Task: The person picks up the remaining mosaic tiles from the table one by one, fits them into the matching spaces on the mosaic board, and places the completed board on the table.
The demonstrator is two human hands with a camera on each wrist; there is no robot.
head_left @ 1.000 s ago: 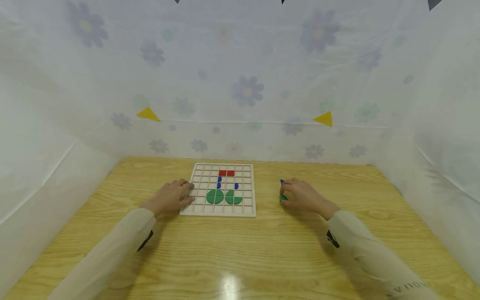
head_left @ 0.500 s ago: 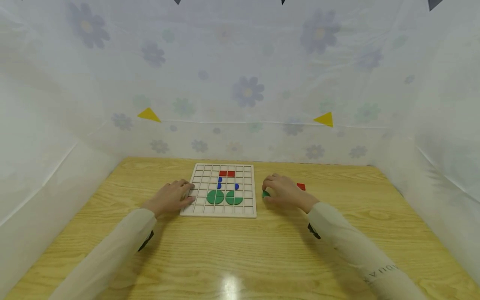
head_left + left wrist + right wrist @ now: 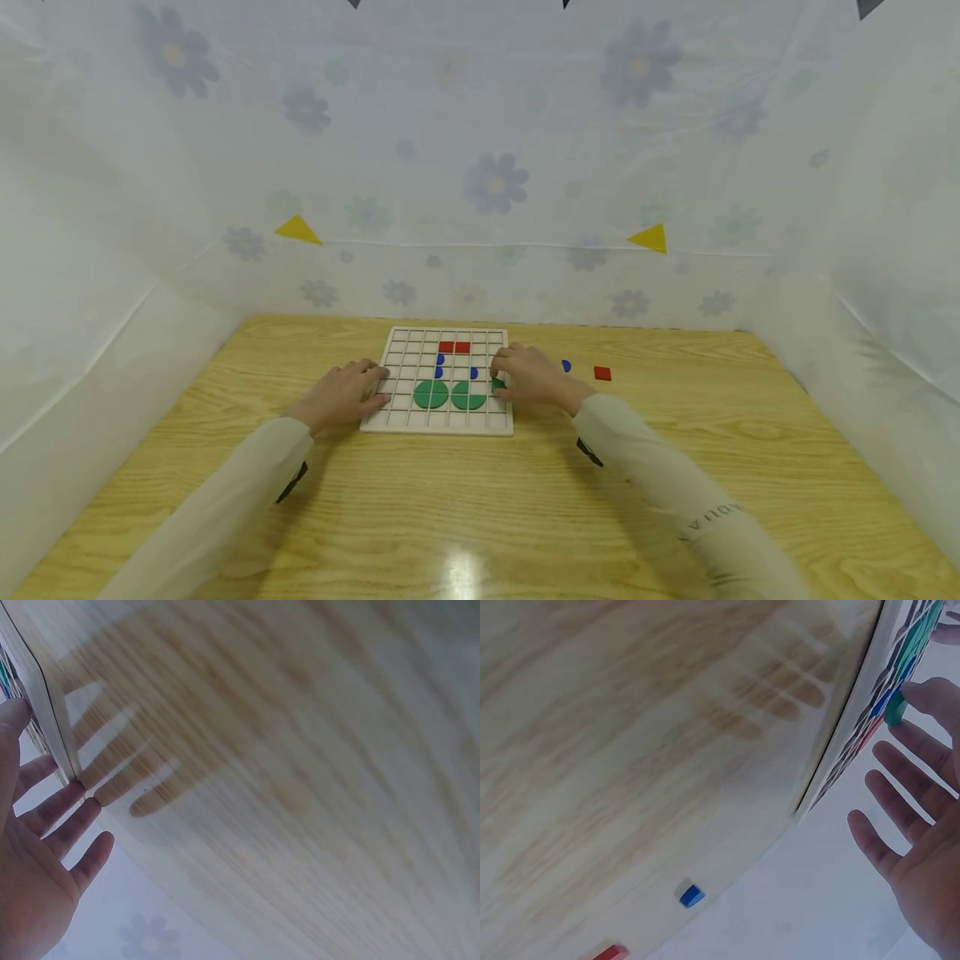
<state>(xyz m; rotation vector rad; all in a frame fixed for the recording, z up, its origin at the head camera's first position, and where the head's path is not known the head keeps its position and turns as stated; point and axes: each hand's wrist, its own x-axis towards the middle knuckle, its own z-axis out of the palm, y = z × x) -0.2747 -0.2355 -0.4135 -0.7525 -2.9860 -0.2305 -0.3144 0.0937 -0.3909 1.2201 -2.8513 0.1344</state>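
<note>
A white gridded board [image 3: 401, 422] lies on the wooden table. My left hand [image 3: 339, 395] rests on its left edge, fingers fairly straight; in the left wrist view the fingertips [image 3: 90, 859] spread beside that edge. My right hand [image 3: 536, 379] is over the board's right edge, pinching a small green piece [image 3: 895, 711] between thumb and index finger, the other fingers extended. On the board are a full green circle of quarter pieces [image 3: 431, 394], a three-quarter green circle [image 3: 464, 402] with its upper right quarter open, several blue half-circles [image 3: 438, 372] and two red squares [image 3: 462, 347].
Right of the board, a blue half-circle [image 3: 566, 366] and a red square [image 3: 602, 373] lie on the table [image 3: 465, 500]. White flowered sheeting [image 3: 495, 275] walls the back and sides. Two yellow triangles [image 3: 647, 238] are on the back sheet.
My right hand has moved left with the green piece, from beside the loose pieces to the board's right edge. The loose blue half-circle and red square are now uncovered. My left hand stays put.
</note>
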